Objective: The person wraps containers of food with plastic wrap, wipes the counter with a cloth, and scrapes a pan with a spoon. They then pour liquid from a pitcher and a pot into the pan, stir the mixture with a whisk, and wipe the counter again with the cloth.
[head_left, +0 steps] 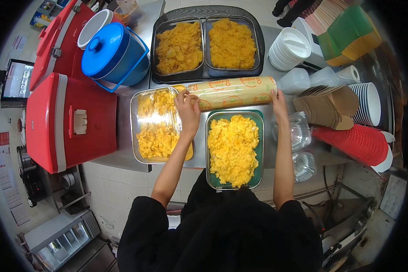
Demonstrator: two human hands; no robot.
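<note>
A wide roll of cling film with red and green print lies across the metal counter. My right hand grips its right end. At the other end, the bent fingers of my left hand close on the roll's left edge. Just below the roll, in front of my body, stands a tray on green, uncovered and heaped with yellow scrambled egg. Beside my left forearm is a second tray of egg under shiny, tight clear film.
Behind the roll, a black tray carries two containers of darker yellow food. A blue lidded bucket and a red cooler stand left. Stacked tubs, brown boxes, red cartons and clear plastic lids crowd the right.
</note>
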